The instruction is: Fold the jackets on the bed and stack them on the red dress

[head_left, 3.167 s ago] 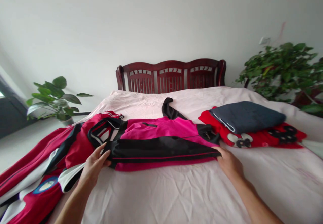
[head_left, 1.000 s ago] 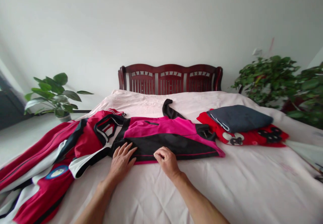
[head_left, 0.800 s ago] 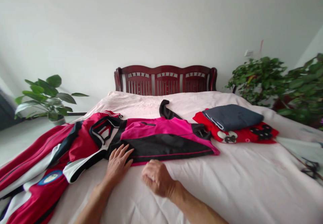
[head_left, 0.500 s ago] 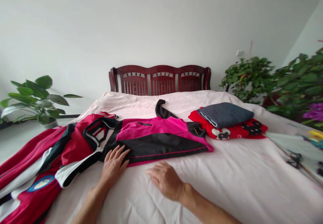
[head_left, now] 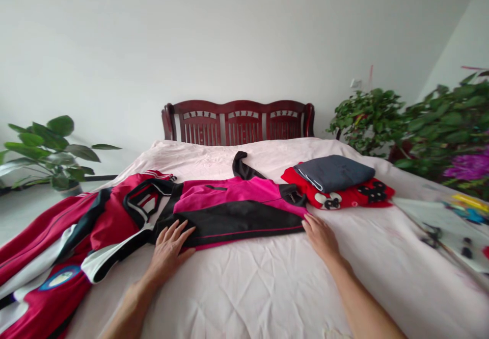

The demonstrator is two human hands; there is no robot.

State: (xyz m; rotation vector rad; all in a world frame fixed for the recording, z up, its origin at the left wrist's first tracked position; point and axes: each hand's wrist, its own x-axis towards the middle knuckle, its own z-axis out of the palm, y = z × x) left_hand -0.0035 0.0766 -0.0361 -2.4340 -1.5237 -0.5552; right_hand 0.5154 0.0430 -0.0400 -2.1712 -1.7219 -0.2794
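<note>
Pale pink bedsheet under all garments. Red jacket at left, touching hem end of pink-and-black top, laid flat mid-bed. Near collar: red garment beneath folded navy garment. Left hand: spread wide, palm down at hem. Right hand: fingers at near collar-end corner; cannot tell whether gripping.

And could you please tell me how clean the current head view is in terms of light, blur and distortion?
Head view: soft, even light with no harsh glare; the pink and black top reads clearly, though its black panel shows little detail; the purple flowers at the right edge look soft; both forearms look stretched towards the bottom edge.
</note>
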